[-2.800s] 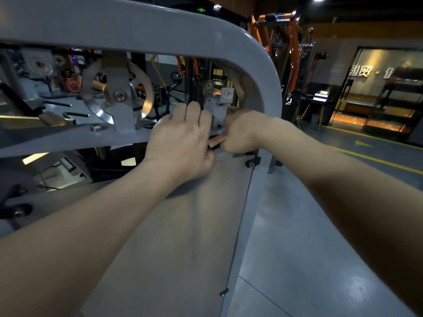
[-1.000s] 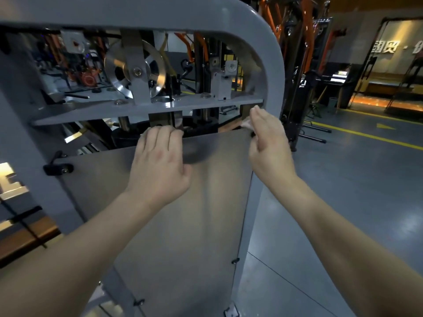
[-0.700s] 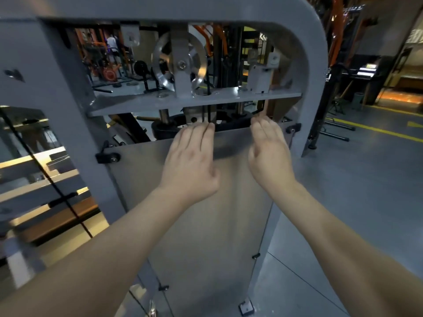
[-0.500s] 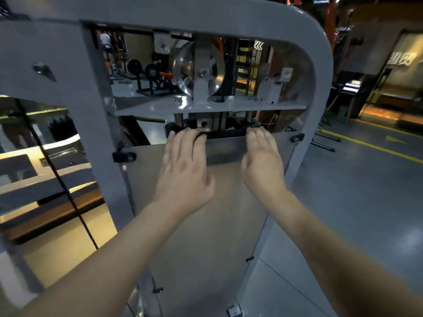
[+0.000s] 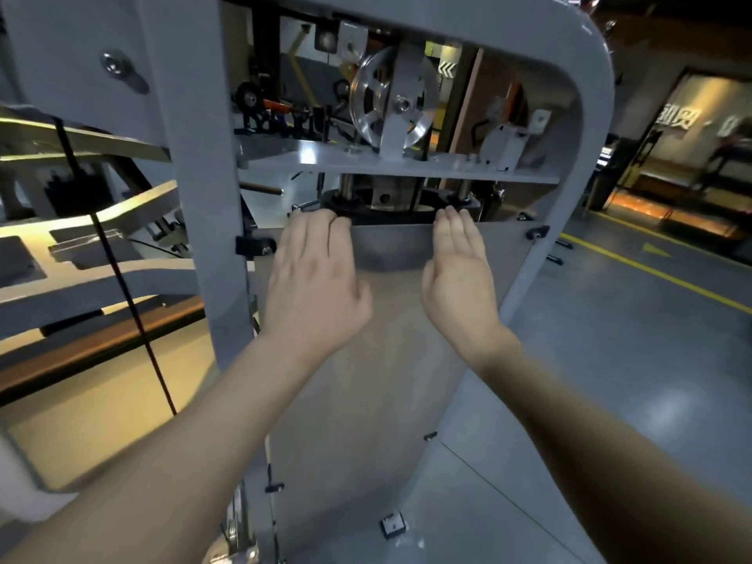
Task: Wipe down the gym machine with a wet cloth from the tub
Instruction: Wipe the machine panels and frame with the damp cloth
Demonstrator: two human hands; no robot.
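The gym machine's grey frame (image 5: 195, 221) arches over a translucent grey shield panel (image 5: 366, 400). My left hand (image 5: 315, 278) lies flat against the panel near its top edge, fingers straight and together. My right hand (image 5: 460, 274) is also flat on the panel to the right, fingers straight, tips at the top edge. Behind the fingertips sits the black top weight plate (image 5: 390, 207) under a grey shelf with a silver pulley wheel (image 5: 392, 101). No cloth or tub shows in this view.
A black cable (image 5: 122, 278) runs down left of the frame, past lit grey machine arms (image 5: 93, 246). Black panel clips (image 5: 254, 244) hold the shield. Grey floor (image 5: 610, 360) with a yellow line lies to the right.
The view has swung rightward around the machine. Both hands went from working at the panel's top right corner to lying flat side by side on the panel. A pale scrap once seen at the right fingertips is gone.
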